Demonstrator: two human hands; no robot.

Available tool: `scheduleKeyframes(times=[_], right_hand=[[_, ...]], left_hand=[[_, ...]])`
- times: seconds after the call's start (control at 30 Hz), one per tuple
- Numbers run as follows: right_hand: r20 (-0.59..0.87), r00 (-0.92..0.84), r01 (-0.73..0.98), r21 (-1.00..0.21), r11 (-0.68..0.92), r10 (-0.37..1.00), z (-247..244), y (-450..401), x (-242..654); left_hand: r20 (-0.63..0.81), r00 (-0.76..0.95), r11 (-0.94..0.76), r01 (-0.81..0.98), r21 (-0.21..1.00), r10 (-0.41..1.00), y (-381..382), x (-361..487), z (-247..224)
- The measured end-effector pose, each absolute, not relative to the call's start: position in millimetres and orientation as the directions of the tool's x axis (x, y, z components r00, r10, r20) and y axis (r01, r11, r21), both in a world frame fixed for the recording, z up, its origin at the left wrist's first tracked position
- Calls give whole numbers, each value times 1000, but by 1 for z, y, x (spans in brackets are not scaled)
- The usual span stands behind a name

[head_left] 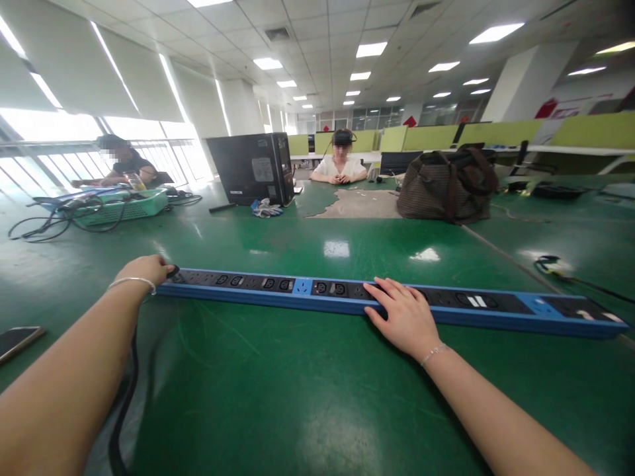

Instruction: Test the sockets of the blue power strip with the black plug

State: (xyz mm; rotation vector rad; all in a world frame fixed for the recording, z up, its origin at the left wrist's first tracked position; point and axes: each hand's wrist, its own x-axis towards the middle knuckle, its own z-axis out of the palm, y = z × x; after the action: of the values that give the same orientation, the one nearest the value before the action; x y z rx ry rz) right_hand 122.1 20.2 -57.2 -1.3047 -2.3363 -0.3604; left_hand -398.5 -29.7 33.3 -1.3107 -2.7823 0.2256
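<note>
A long blue and black power strip (302,287) lies across the green table, with a row of sockets along its top and white labels toward the right. At its left end, the fingers of my left hand (143,272) are closed on a small black plug (172,272). Below my left wrist, a black cable (129,377) runs down toward me; its link to the plug is hidden. My right hand (404,314) lies over the strip right of its middle, fingers stretched out across the top and thumb against the front side.
A phone (18,342) lies at the left edge. Farther back are a green basket (124,208) with cables, a black computer case (251,168), gloves (266,209) and a brown bag (441,185). Two people sit beyond. A loose cable (585,281) lies at the right.
</note>
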Motion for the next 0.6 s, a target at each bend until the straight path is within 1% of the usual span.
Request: scheduleKeyframes(times=[0.23,0.6], right_hand=[[492,-460,854,16,520,739,-57,20,122],[488,-465,853,22,522,739,-57,21,122]], left_hand=[[-13,-615,606,779,-159,788,-28,-393,29],[-49,-648,642,760,-101,760,-26,-393,26]])
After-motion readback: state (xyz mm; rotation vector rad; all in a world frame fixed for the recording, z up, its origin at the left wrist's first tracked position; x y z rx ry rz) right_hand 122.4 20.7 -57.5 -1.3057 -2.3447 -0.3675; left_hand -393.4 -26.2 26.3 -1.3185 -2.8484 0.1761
